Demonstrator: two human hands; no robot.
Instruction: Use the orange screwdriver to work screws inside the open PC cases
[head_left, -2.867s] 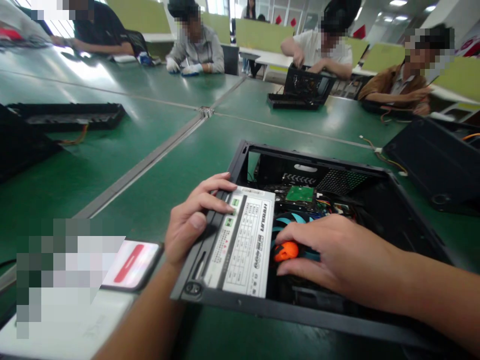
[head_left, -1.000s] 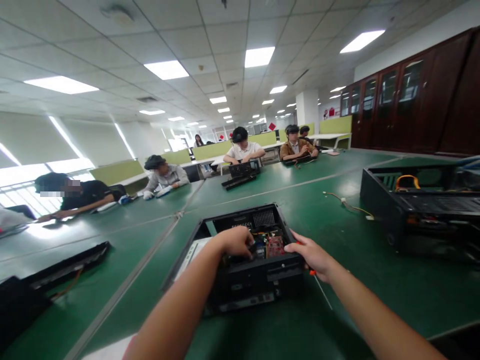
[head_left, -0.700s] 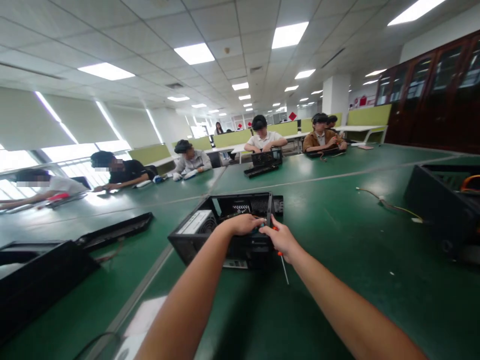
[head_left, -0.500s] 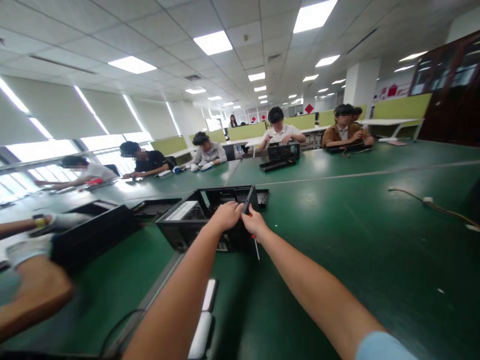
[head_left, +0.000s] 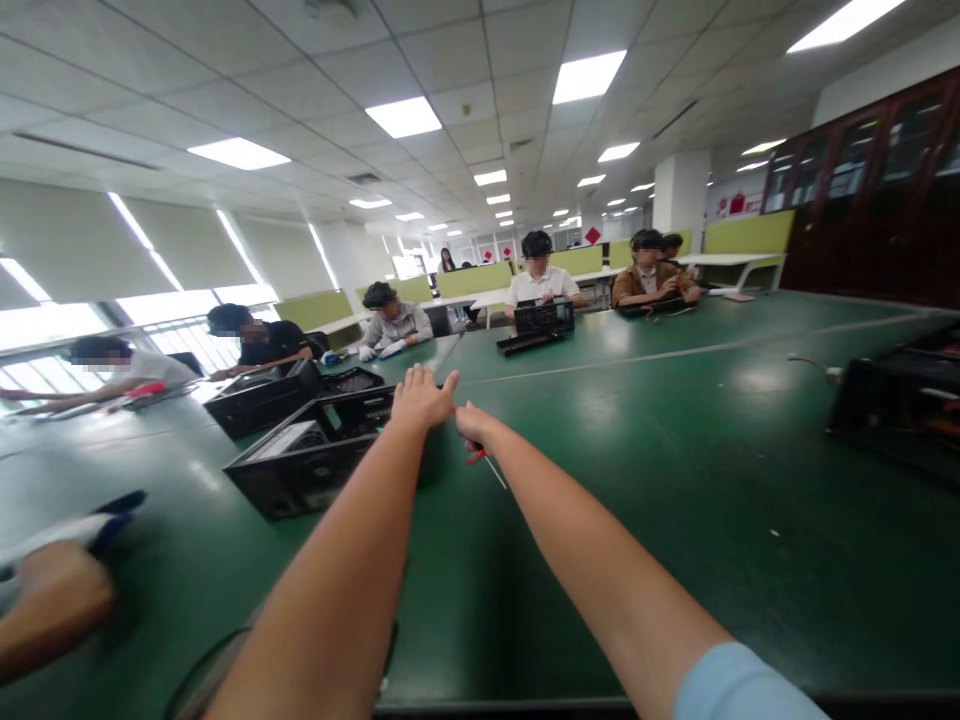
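Before me on the green table [head_left: 600, 560], a black computer case [head_left: 307, 480] lies with its top side open, showing a silver power supply [head_left: 294, 440] inside. My left hand [head_left: 422, 396] reaches over the case's right end, fingers stretched out and thumb apart; whether it touches the case is hard to tell. My right hand [head_left: 474, 424], just right of it, is closed around a screwdriver [head_left: 495, 470]. The screwdriver has a red handle, mostly hidden by the fingers, and its thin metal shaft points down and toward me.
Another black case [head_left: 262, 395] stands beyond mine on the left. At the right edge sits a further black case [head_left: 900, 400]. A co-worker's gloved arm [head_left: 56, 580] enters at lower left, and a person [head_left: 541, 285] works at a case [head_left: 544, 318] across the table.
The view has swung right, bringing the right-hand case into sight. My left hand has let go of the case's edge and spread its fingers. My right hand keeps hold of the screwdriver.
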